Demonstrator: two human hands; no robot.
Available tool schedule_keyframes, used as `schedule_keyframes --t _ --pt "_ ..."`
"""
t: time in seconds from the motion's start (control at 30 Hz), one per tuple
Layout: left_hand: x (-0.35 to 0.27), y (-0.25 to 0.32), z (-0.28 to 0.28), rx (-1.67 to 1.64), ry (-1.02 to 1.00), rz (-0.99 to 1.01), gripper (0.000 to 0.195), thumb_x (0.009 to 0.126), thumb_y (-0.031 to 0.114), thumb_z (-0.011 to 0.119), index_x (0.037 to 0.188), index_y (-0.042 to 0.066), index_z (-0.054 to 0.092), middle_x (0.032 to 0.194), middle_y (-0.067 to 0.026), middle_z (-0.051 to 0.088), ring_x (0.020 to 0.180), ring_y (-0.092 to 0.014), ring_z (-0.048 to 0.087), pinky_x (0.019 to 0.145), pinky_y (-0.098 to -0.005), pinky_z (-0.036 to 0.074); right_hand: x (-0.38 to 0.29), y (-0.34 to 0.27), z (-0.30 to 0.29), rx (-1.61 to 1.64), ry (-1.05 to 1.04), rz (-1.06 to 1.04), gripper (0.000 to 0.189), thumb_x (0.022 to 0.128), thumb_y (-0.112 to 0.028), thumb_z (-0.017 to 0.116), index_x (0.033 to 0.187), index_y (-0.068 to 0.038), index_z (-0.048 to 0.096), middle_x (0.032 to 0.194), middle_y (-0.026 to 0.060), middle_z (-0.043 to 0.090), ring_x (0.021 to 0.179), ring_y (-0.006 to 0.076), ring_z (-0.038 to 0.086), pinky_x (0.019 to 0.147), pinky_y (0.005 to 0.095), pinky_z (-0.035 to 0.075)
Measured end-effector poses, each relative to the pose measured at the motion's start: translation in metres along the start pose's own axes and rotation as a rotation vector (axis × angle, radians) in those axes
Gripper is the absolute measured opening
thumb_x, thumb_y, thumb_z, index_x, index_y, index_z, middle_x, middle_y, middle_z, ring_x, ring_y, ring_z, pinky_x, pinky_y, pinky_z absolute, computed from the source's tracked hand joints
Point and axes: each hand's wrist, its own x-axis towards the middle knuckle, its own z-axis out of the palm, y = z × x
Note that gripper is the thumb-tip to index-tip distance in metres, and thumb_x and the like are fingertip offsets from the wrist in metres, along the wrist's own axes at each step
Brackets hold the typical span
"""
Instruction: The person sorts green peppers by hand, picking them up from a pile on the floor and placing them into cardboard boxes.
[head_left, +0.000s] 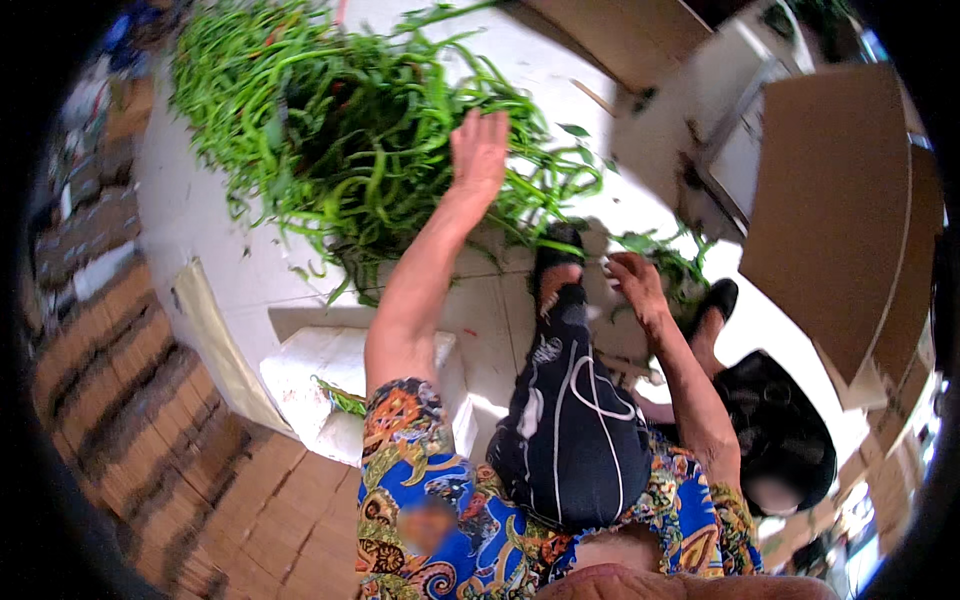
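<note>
A large heap of long green chili peppers (360, 127) is spread over the tiled floor in front of me. My left hand (480, 154) lies palm down on the heap's right part, fingers extended and slightly apart; whether a pepper is under the palm is hidden. Near my shoe, my right hand (634, 277) is held low with its fingers curled, somewhat blurred; I cannot tell whether anything is between them. Just beyond it, a smaller bunch of peppers and leaves (675, 259) lies on the floor.
A white foam box (337, 375) with some green peppers inside stands left of my legs. Many cardboard boxes (255, 510) fill the lower left. Large cardboard cartons (832, 210) stand at the right. Another person in black (780, 427) is close on my right.
</note>
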Motion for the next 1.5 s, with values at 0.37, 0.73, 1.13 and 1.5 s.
schedule_keyframes --t 0.37,0.73,1.13,1.5 --pt "0.044 -0.011 0.022 -0.209 0.025 -0.107 0.081 0.059 0.012 0.085 0.129 0.006 0.045 0.112 -0.0155 0.047 0.106 -0.032 0.047 0.089 -0.0437 0.038 -0.006 0.016 -0.005 0.151 0.026 0.122 0.032 0.091 -0.02 0.061 0.115 0.002 0.062 0.091 0.0083 0.069 0.077 0.0128 0.063 0.066 0.0263 0.049" --pt "-0.002 0.016 0.012 -0.244 -0.03 0.38 0.054 0.061 -0.004 0.072 0.11 0.005 0.052 0.117 -0.0163 0.058 0.123 -0.029 0.049 0.098 -0.0449 0.035 -0.019 -0.031 0.014 0.15 -0.076 -0.018 0.026 0.092 -0.021 0.061 0.108 -0.001 0.065 0.088 0.0035 0.067 0.078 0.0101 0.06 0.069 0.025 0.047" --pt "-0.011 -0.018 -0.175 -1.509 0.374 -0.38 0.028 0.078 0.008 0.064 0.105 0.002 0.061 0.096 -0.0076 0.062 0.089 -0.019 0.061 0.083 -0.0328 0.051 -0.022 -0.066 0.003 0.206 -0.12 -0.219 0.03 0.095 -0.025 0.059 0.116 -0.004 0.06 0.105 0.0055 0.066 0.092 0.015 0.062 0.081 0.0299 0.048" --pt "-0.005 0.038 -0.267 -2.0 0.135 -0.223 0.026 0.081 0.004 0.065 0.106 0.002 0.059 0.102 -0.007 0.062 0.094 -0.02 0.062 0.088 -0.0372 0.053 -0.101 -0.207 -0.025 -0.311 0.484 -1.385 0.043 0.078 -0.033 0.076 0.109 -0.005 0.064 0.116 0.0163 0.06 0.109 0.0312 0.058 0.093 0.0386 0.046"
